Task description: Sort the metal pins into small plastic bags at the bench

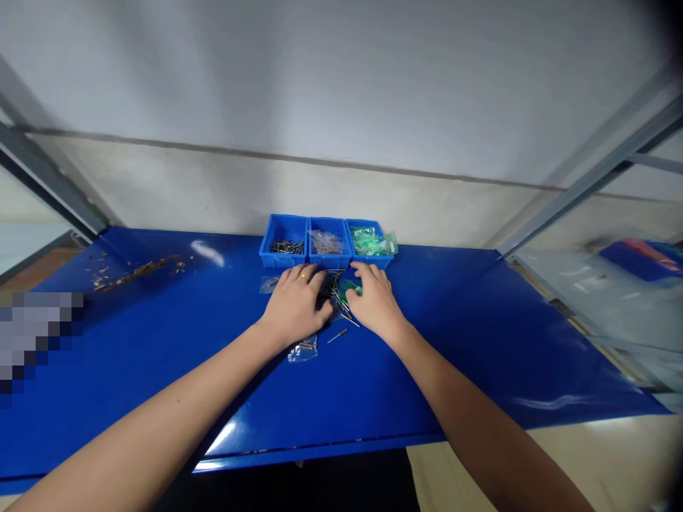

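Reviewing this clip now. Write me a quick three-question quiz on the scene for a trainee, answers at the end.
1. True or false: a ring is worn on the left hand.

2. Multiple choice: three blue bins stand side by side. Which one holds the green packets?
A. The left one
B. The middle one
C. The right one

3. Fill in the missing word: of the clear bags on the blue table, the one nearest the table's front edge lies closer to the ____ hand.

Key:
1. True
2. C
3. left
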Action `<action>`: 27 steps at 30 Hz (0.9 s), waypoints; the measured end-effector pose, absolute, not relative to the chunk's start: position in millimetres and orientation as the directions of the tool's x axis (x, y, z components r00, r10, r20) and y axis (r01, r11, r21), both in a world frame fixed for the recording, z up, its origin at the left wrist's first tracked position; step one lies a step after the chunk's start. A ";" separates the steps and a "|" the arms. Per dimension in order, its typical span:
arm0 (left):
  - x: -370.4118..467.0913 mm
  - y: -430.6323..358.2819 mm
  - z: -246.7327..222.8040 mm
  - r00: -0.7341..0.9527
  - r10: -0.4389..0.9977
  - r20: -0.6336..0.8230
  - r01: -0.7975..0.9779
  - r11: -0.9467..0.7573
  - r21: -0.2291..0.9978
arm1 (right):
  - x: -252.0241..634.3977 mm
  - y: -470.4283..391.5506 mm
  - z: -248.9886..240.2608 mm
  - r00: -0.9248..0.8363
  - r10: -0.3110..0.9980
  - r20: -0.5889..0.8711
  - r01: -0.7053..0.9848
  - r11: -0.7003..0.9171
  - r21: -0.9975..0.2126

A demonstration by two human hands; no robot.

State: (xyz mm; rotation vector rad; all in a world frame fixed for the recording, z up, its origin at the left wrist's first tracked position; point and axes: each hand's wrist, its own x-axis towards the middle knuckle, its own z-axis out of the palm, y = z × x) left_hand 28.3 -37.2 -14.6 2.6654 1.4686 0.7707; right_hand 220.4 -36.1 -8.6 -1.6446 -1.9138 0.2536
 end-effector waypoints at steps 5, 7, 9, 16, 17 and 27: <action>28.8 -38.3 -16.8 0.376 0.849 0.372 0.840 -0.481 0.250 | 220.5 -40.1 -7.1 -0.135 0.972 0.194 0.892 0.204 -0.404; 28.8 -37.9 -16.7 0.386 0.846 0.368 0.825 -0.495 0.272 | 220.4 -40.9 -6.9 -0.162 0.969 0.185 0.882 0.226 -0.413; 28.4 -36.5 -16.8 0.398 0.839 0.371 0.804 -0.513 0.299 | 220.5 -41.2 -6.9 -0.179 0.968 0.176 0.871 0.239 -0.428; 25.5 -32.4 -19.9 0.389 0.833 0.393 0.736 -0.538 0.412 | 221.3 -39.6 -9.2 -0.197 0.963 0.183 0.822 0.264 -0.504; 25.0 -32.6 -20.6 0.372 0.840 0.395 0.730 -0.527 0.435 | 221.3 -39.2 -9.7 -0.196 0.962 0.188 0.815 0.267 -0.514; 28.7 -34.8 -19.4 0.232 0.833 0.503 0.540 -0.540 0.645 | 217.6 -40.0 -9.7 -0.196 0.936 0.292 0.763 0.333 -0.554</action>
